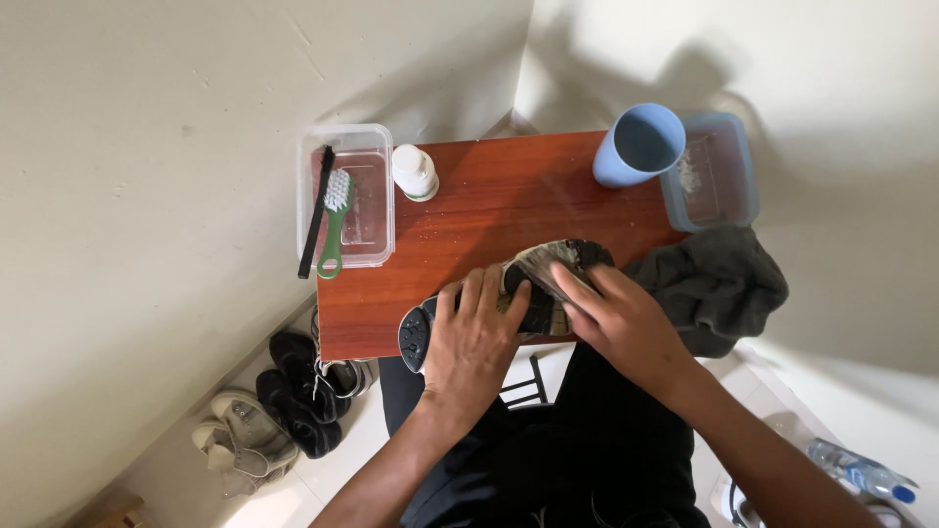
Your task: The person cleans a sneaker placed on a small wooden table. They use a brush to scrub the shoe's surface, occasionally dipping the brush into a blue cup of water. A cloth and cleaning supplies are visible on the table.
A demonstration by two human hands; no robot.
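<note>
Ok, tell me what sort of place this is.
Probably a corner of a home, used for cleaning shoes. A small wooden table sits against plain walls, spare shoes lie on the tiled floor, and a brush rests on a plastic tub.
</note>
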